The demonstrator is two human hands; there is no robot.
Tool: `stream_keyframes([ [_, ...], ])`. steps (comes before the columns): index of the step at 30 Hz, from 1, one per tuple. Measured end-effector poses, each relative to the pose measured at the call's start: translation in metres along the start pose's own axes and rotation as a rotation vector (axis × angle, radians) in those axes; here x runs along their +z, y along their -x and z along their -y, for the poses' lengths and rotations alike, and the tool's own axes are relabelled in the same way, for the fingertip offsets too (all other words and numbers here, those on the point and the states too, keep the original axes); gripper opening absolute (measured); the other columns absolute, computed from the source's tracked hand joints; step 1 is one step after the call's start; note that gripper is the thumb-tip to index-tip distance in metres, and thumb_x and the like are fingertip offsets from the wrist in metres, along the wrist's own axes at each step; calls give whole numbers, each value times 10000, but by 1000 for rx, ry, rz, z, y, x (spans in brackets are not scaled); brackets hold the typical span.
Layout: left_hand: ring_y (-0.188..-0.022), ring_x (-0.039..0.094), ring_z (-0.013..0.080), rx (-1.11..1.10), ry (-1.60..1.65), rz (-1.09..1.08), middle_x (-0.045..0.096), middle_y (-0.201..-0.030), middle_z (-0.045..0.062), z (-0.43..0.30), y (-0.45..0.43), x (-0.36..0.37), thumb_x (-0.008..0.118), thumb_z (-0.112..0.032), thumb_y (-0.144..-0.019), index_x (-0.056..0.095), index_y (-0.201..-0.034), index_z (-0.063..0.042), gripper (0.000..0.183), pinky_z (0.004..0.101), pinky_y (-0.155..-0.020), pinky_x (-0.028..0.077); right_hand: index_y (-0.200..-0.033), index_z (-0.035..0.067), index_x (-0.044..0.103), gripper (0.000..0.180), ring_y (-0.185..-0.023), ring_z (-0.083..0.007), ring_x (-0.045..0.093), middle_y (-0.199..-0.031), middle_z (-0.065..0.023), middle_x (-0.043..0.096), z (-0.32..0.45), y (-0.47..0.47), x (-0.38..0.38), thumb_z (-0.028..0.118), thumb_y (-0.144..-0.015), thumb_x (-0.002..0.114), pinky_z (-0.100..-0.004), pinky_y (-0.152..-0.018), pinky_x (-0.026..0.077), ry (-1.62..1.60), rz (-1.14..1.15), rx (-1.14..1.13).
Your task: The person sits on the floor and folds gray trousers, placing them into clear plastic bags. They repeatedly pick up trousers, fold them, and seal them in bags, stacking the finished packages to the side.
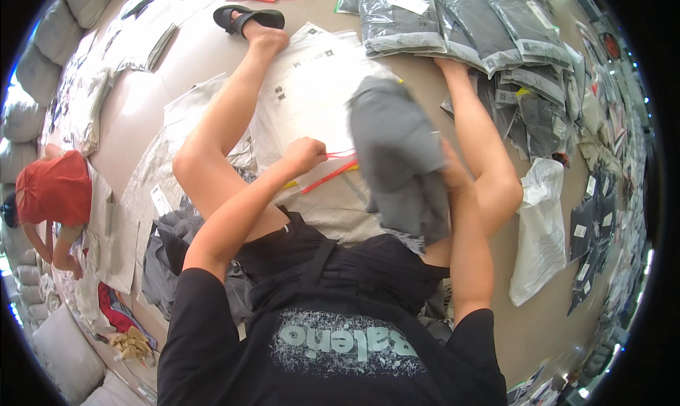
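Observation:
My left hand point(304, 156) pinches the mouth of a flat, frosted plastic zip bag point(313, 103) with a red zip edge. The bag lies on a pile of similar bags between my legs, and some bear printing. My right hand point(456, 168) grips a folded dark grey garment point(398, 145) by its right side. The garment hangs over the right part of the bags, blurred, and hides some of them. Its lower end is beside my right thigh, where a frayed pale edge shows.
Packed grey garments in clear bags point(401, 20) are heaped around my right foot. Loose dark garments point(172, 246) lie by my left hip. A white plastic bag point(541, 230) rests on the floor at right. A person in a red top point(56, 191) bends over at far left, near stuffed sacks point(64, 347).

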State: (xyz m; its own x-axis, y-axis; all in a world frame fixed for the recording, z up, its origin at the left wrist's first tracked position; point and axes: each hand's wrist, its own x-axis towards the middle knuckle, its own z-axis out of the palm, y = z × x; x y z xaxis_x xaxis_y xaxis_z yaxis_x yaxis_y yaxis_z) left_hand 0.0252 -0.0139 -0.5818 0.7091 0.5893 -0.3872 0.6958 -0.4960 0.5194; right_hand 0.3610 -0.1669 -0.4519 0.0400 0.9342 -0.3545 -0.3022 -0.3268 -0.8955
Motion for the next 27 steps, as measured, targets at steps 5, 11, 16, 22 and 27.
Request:
stream_keyframes([
  [5, -968, 710, 170, 266, 949, -165, 783, -1087, 119, 67, 5, 22, 800, -218, -940, 735, -1249, 9, 389, 361, -873, 581, -1310, 9, 690, 477, -1097, -146, 657, -1195, -54, 742, -7, -18, 80, 112, -867, 832, -319, -995, 526, 301, 414, 16],
  [11, -831, 684, 97, -206, 1320, -344, 756, -963, 29, 32, 27, -1, 763, -224, -1013, 750, -1291, -11, 351, 257, -750, 562, -1254, 16, 721, 406, -1070, -141, 663, -1150, -50, 755, -46, -30, 79, 118, -880, 839, -314, -973, 527, 252, 381, 253],
  [16, -630, 444, 38, -193, 1000, -314, 521, -703, -87, 1, 49, -34, 684, -247, -1050, 780, -1265, -8, 336, 236, -571, 331, -1228, 21, 736, 369, -1041, -131, 668, -1119, -38, 761, -56, -31, 77, 101, -879, 826, -311, -950, 534, 350, 391, 180],
  [22, -672, 484, 47, -37, 1006, -370, 588, -770, -45, 10, 51, -28, 631, -197, -1069, 767, -1302, -27, 319, 242, -604, 410, -1127, 5, 770, 310, -880, -152, 706, -976, -44, 785, -88, -57, 62, 126, -848, 828, -339, -833, 568, 272, 181, 125],
  [27, -624, 487, 49, -30, 682, -690, 609, -728, -25, -15, 53, -13, 627, -59, -1041, 771, -1276, -41, 276, 273, -575, 414, -1052, -6, 753, 393, -909, -445, 743, -972, -255, 764, -88, -55, 92, 315, -829, 798, -510, -842, 586, 919, -215, -77],
])
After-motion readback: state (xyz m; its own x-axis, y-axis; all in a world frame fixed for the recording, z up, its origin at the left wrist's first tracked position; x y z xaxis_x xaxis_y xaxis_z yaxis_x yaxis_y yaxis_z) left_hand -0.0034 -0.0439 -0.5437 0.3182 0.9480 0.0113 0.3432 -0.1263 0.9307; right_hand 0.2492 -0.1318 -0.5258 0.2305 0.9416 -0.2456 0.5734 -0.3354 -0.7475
